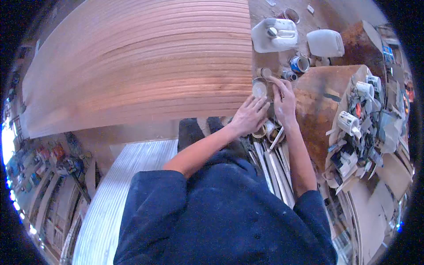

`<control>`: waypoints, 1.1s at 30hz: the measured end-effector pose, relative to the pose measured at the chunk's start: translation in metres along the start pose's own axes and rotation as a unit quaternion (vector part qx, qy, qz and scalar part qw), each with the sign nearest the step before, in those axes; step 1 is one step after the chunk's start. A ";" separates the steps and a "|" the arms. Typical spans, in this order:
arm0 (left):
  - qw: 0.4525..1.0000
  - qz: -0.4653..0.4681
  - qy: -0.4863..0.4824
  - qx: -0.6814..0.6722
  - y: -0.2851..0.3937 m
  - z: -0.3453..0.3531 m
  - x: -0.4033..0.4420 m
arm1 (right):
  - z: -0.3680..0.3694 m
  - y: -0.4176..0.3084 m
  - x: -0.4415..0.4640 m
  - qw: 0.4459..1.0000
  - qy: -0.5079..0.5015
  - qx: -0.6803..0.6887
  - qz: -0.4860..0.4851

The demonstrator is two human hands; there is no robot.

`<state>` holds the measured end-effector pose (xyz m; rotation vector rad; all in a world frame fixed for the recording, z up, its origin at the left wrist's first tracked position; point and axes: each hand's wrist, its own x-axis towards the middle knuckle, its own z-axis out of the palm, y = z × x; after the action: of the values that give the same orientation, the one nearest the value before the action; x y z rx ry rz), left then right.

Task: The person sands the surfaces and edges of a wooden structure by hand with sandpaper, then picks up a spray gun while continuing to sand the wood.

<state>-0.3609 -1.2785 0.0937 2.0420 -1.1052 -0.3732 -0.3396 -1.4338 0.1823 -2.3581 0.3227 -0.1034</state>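
Note:
Beside the right edge of a large wood-grained panel (145, 62), both of my hands reach among small containers. My left hand (250, 115) has its fingers stretched out, their tips at the near rim of a small round container (259, 89) with a whitish inside. My right hand (285, 99) is partly curled, with the index finger reaching toward a small round tin (264, 73) just beyond. Its thumb stands apart from the index finger, and I see nothing held between them. Whether that fingertip touches the tin, I cannot tell.
Two white plastic jugs (274, 36) (326, 43) stand at the back right, with a blue-labelled can (300, 64) nearer. A brown board (322, 97) holds white cups (348, 123) and scraps. Long strips (276, 168) lie below my hands; a white ribbed panel (132, 176) is at left.

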 end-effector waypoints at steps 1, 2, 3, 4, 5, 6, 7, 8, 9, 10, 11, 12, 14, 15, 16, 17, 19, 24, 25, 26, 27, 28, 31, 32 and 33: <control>1.000 -0.004 0.005 0.005 0.001 -0.006 -0.001 | -0.002 -0.003 0.003 0.998 -0.048 -0.033 -0.037; 0.994 -0.061 0.055 0.073 -0.002 -0.014 -0.005 | -0.001 -0.008 0.002 0.995 -0.092 -0.029 -0.007; 0.977 -0.120 0.103 0.141 -0.008 -0.022 -0.012 | 0.005 -0.007 0.004 0.995 -0.097 -0.026 -0.016; 0.970 -0.137 0.102 0.175 -0.023 -0.028 -0.028 | 0.015 -0.003 0.004 0.993 -0.109 -0.032 -0.033; 0.966 -0.149 0.106 0.182 -0.036 -0.035 -0.045 | 0.026 -0.001 0.004 0.990 -0.123 -0.037 -0.050; 0.963 -0.143 0.101 0.206 -0.047 -0.047 -0.062 | 0.036 0.002 0.008 0.986 -0.130 -0.053 -0.085; 0.959 -0.136 0.094 0.230 -0.059 -0.059 -0.080 | 0.048 0.004 0.014 0.986 -0.135 -0.045 -0.092; 0.957 -0.141 0.093 0.235 -0.073 -0.069 -0.101 | 0.059 0.007 0.020 0.973 -0.127 -0.091 -0.172; 0.950 -0.156 0.119 0.241 -0.088 -0.077 -0.120 | 0.065 0.009 0.025 0.951 -0.117 -0.140 -0.249; 0.943 -0.170 0.145 0.247 -0.101 -0.087 -0.136 | 0.068 0.011 0.028 0.951 -0.118 -0.135 -0.252; 0.941 -0.175 0.144 0.252 -0.109 -0.101 -0.148 | 0.073 0.012 0.032 0.943 -0.117 -0.154 -0.270; 0.923 -0.207 0.157 0.285 -0.116 -0.119 -0.162 | 0.079 0.012 0.034 0.935 -0.117 -0.169 -0.289; 0.897 -0.248 0.165 0.326 -0.132 -0.148 -0.195 | 0.077 0.016 0.037 0.931 -0.135 -0.173 -0.291; 0.883 -0.259 0.184 0.346 -0.143 -0.161 -0.209 | 0.076 0.018 0.040 0.926 -0.148 -0.190 -0.289; 0.868 -0.270 0.204 0.364 -0.154 -0.173 -0.223 | 0.078 0.016 0.043 0.926 -0.151 -0.184 -0.292; 0.855 -0.276 0.217 0.381 -0.165 -0.185 -0.238 | 0.079 0.015 0.044 0.929 -0.168 -0.173 -0.282; 0.845 -0.279 0.230 0.395 -0.189 -0.205 -0.269 | 0.088 0.008 0.043 0.930 -0.184 -0.166 -0.270; 0.787 -0.331 0.236 0.464 -0.229 -0.254 -0.316 | 0.125 -0.034 0.040 0.920 -0.174 -0.129 -0.325; 0.770 -0.358 0.265 0.457 -0.238 -0.262 -0.324 | 0.137 -0.040 0.040 0.920 -0.174 -0.137 -0.322; 0.750 -0.385 0.292 0.452 -0.247 -0.267 -0.332 | 0.152 -0.047 0.040 0.922 -0.175 -0.124 -0.321; 0.750 -0.387 0.291 0.450 -0.252 -0.272 -0.336 | 0.165 -0.058 0.039 0.924 -0.176 -0.106 -0.322; 0.718 -0.430 0.340 0.428 -0.261 -0.280 -0.343 | 0.177 -0.071 0.040 0.922 -0.172 -0.080 -0.338; 0.641 -0.510 0.421 0.390 -0.284 -0.295 -0.362 | 0.221 -0.109 0.040 0.923 -0.192 -0.068 -0.326; 0.603 -0.540 0.455 0.372 -0.291 -0.295 -0.364 | 0.236 -0.122 0.041 0.922 -0.197 -0.069 -0.327; 0.602 -0.543 0.454 0.370 -0.290 -0.295 -0.361 | 0.250 -0.137 0.040 0.923 -0.202 -0.062 -0.320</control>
<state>-0.2342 -0.7471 0.0375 2.8177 0.8968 0.6914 -0.2311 -1.1815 0.0953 -2.4457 -0.6663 0.1008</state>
